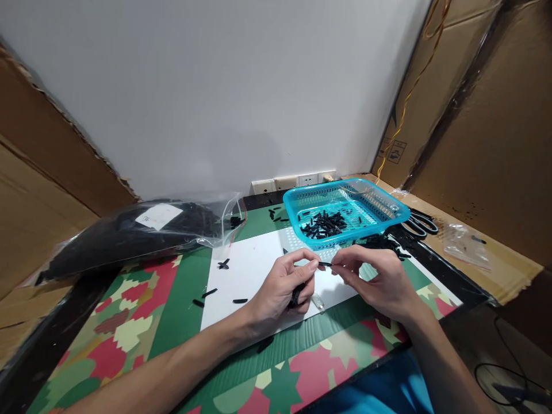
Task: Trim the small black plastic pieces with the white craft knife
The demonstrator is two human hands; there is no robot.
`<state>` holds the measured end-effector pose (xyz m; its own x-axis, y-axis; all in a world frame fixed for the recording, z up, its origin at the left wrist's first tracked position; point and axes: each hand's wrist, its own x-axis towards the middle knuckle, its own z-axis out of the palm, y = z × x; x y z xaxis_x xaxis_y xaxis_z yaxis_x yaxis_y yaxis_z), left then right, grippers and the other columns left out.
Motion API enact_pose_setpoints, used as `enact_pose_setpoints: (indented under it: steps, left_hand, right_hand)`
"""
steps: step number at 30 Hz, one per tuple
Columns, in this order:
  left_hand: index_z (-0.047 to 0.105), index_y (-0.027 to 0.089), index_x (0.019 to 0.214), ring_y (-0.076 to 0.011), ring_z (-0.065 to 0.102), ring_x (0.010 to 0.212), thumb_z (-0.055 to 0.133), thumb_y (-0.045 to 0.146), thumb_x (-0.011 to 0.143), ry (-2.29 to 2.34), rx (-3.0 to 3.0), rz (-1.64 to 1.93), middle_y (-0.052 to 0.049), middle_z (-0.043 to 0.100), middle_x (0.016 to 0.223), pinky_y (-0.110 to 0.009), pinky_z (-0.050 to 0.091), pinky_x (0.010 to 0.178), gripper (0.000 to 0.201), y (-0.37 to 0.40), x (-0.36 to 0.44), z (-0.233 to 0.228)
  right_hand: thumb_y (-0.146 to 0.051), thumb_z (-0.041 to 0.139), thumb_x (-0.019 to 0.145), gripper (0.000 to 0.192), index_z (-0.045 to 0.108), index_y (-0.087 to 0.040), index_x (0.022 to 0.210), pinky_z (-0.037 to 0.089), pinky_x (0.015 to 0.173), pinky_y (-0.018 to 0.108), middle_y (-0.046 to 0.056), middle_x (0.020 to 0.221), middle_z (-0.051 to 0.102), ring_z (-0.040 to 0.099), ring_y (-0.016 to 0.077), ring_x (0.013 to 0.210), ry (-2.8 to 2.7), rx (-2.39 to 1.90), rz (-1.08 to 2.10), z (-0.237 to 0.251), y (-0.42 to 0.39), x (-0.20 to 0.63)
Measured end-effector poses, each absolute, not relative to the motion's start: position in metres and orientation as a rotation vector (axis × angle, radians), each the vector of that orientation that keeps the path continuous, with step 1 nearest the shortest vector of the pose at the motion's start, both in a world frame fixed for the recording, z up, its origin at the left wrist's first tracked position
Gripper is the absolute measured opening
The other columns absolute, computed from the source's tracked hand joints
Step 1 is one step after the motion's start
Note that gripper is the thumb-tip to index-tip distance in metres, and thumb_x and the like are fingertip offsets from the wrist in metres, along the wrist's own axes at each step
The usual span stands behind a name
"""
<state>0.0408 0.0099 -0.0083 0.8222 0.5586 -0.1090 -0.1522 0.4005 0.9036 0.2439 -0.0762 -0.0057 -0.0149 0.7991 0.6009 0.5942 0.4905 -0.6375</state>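
Observation:
Between my two hands is a small, thin black piece (325, 264), its exact kind too small to make out. My left hand (284, 282) pinches one end with thumb and forefinger, while more black pieces (295, 295) sit under its curled fingers. At the other end, the fingertips of my right hand (379, 279) are closed on the same piece. Both hands are above a white sheet (250, 261), where a few loose black strips (240, 301) lie. A slim, pale, shiny object (318, 302) shows below the hands, partly hidden by the left one.
Behind the hands stands a blue plastic basket (345, 236) with a heap of black pieces (324, 224). A bulging clear bag (129, 233) of black items lies left. Scissors (417, 224) and a small plastic bag (466, 246) are right. Cardboard (483, 115) and a wall (207, 86) enclose the table.

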Motion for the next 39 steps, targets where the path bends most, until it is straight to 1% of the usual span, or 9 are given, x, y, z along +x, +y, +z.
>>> enact_pose_setpoints:
  steps: [5, 10, 12, 17, 24, 27, 33, 36, 39]
  left_hand:
    - [0.06, 0.022, 0.105, -0.0031, 0.02, 0.039, 0.071, 0.042, 0.103, 0.429, 1.083, 0.459, 0.012, 0.046, 0.051, -0.013, 0.026, 0.037, 0.023, 0.0107, 0.0396, -0.0091]
    - [0.059, 0.022, 0.106, -0.0035, 0.021, 0.04, 0.07, 0.041, 0.103, 0.43, 1.081, 0.457, 0.012, 0.046, 0.051, -0.013, 0.026, 0.038, 0.022, 0.0108, 0.0392, -0.0098]
    - [0.059, 0.022, 0.106, -0.0038, 0.021, 0.039, 0.07, 0.042, 0.103, 0.43, 1.079, 0.463, 0.012, 0.047, 0.051, -0.013, 0.026, 0.038, 0.023, 0.0104, 0.0397, -0.0092]
    - [0.059, 0.021, 0.098, -0.0038, 0.021, 0.038, 0.071, 0.043, 0.102, 0.442, 1.077, 0.465, 0.011, 0.047, 0.05, -0.014, 0.025, 0.037, 0.026, 0.0089, 0.0411, -0.0059]
    - [0.065, 0.015, 0.089, -0.0037, 0.028, 0.038, 0.07, 0.045, 0.101, 0.45, 1.09, 0.441, 0.008, 0.047, 0.05, -0.015, 0.029, 0.039, 0.033, 0.0104, 0.0405, -0.0074]
    - [0.065, 0.015, 0.09, -0.0041, 0.028, 0.038, 0.069, 0.045, 0.102, 0.448, 1.091, 0.441, 0.008, 0.048, 0.05, -0.016, 0.029, 0.039, 0.032, 0.0106, 0.0403, -0.0084]
    - [0.064, 0.017, 0.093, -0.0041, 0.025, 0.038, 0.066, 0.044, 0.104, 0.452, 1.094, 0.443, 0.009, 0.047, 0.05, -0.016, 0.026, 0.039, 0.029, 0.0095, 0.0404, -0.0062]
    - [0.063, 0.018, 0.095, -0.0042, 0.024, 0.037, 0.068, 0.045, 0.102, 0.459, 1.105, 0.446, 0.009, 0.047, 0.05, -0.016, 0.025, 0.038, 0.028, 0.0092, 0.0407, -0.0047]
    - [0.062, 0.018, 0.093, -0.004, 0.024, 0.037, 0.071, 0.047, 0.1, 0.47, 1.109, 0.443, 0.009, 0.047, 0.049, -0.017, 0.024, 0.038, 0.031, 0.0088, 0.0409, -0.0037]
  right_hand:
    - [-0.013, 0.068, 0.099, 0.012, 0.072, -0.022, 0.094, 0.052, 0.06, 0.019, -0.002, 0.08, 0.074, 0.064, 0.0111, 0.062, -1.71, -1.192, 0.268, -0.0053, -0.0768, 0.2445]
    - [-0.015, 0.068, 0.1, 0.01, 0.074, -0.022, 0.095, 0.049, 0.055, 0.018, -0.001, 0.078, 0.075, 0.065, 0.0115, 0.062, -1.718, -1.204, 0.302, -0.006, -0.0761, 0.2442]
    - [-0.015, 0.068, 0.101, 0.01, 0.075, -0.022, 0.097, 0.05, 0.056, 0.018, -0.001, 0.078, 0.076, 0.066, 0.0117, 0.062, -1.723, -1.203, 0.307, -0.0064, -0.0756, 0.2447]
    - [-0.021, 0.064, 0.106, 0.013, 0.077, -0.021, 0.105, 0.051, 0.059, 0.021, 0.0, 0.079, 0.078, 0.069, 0.0135, 0.065, -1.734, -1.214, 0.354, -0.0066, -0.0753, 0.2464]
    - [-0.026, 0.06, 0.11, 0.018, 0.076, -0.021, 0.102, 0.049, 0.06, 0.023, 0.001, 0.079, 0.078, 0.068, 0.0141, 0.065, -1.755, -1.241, 0.409, -0.0059, -0.0758, 0.2468]
    - [-0.025, 0.059, 0.11, 0.018, 0.075, -0.022, 0.102, 0.049, 0.061, 0.023, 0.0, 0.079, 0.078, 0.067, 0.0135, 0.064, -1.763, -1.252, 0.414, -0.0064, -0.0752, 0.2474]
    - [-0.023, 0.062, 0.108, 0.015, 0.076, -0.022, 0.103, 0.047, 0.056, 0.021, -0.001, 0.078, 0.078, 0.068, 0.013, 0.064, -1.76, -1.241, 0.395, -0.0074, -0.0751, 0.2478]
    - [-0.022, 0.064, 0.107, 0.013, 0.077, -0.022, 0.105, 0.049, 0.057, 0.021, -0.001, 0.078, 0.079, 0.069, 0.0129, 0.064, -1.747, -1.241, 0.377, -0.0077, -0.0752, 0.2473]
    - [-0.022, 0.065, 0.106, 0.013, 0.078, -0.021, 0.105, 0.052, 0.058, 0.021, 0.0, 0.075, 0.078, 0.069, 0.0131, 0.061, -1.742, -1.223, 0.336, -0.0072, -0.0749, 0.2465]
